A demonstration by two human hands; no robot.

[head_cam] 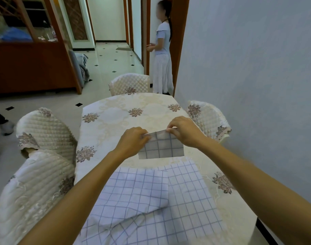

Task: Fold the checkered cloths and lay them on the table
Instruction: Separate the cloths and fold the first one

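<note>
the left hand (133, 138) and the right hand (184, 131) each pinch a top corner of a small folded cloth (162, 146), fingers curled tight on its upper edge, so it hangs between them above the middle of the table (116, 110). nearer the body a rumpled cloth (133, 190) lies unfolded on the table, overlapping a second cloth (188, 184) to its right. quilted chairs (45, 131) stand around the table, and a person (162, 50) stands in the doorway beyond.

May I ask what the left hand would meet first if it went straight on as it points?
Most likely the right hand, pinching the same folded cloth's other corner; depth is hard to judge.
</note>
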